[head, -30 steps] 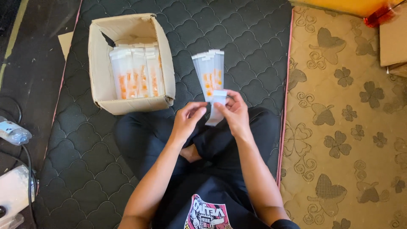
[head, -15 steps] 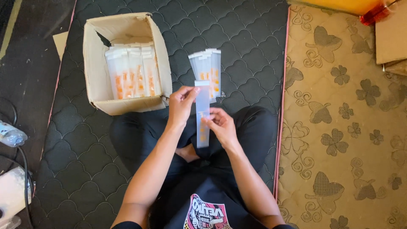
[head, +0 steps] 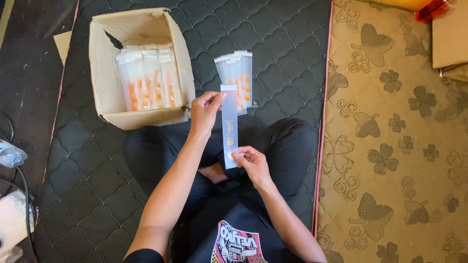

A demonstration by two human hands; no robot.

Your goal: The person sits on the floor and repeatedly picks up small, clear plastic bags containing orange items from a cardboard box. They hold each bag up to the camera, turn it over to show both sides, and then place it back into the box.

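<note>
I sit cross-legged on a dark quilted mattress (head: 273, 34). Between both hands I hold one long, narrow clear plastic sleeve (head: 229, 122) with orange print, stretched lengthwise. My left hand (head: 204, 111) pinches its far end; my right hand (head: 251, 163) pinches its near end above my lap. Just beyond the sleeve, a small pile of similar sleeves (head: 236, 78) lies on the mattress. Further left stands an open cardboard box (head: 105, 92) with several more sleeves (head: 146, 80) packed upright inside.
A tan flower-patterned mat (head: 399, 146) borders the mattress on the right. Cardboard boxes (head: 451, 39) and a red object (head: 434, 9) sit at the top right. A dark floor with cables (head: 22, 180) and a plastic bottle (head: 9, 153) lies to the left.
A second ago both hands were close together at the near end of the pile. Since then they have drawn apart, pulling one sleeve out lengthwise, left hand far, right hand near.
</note>
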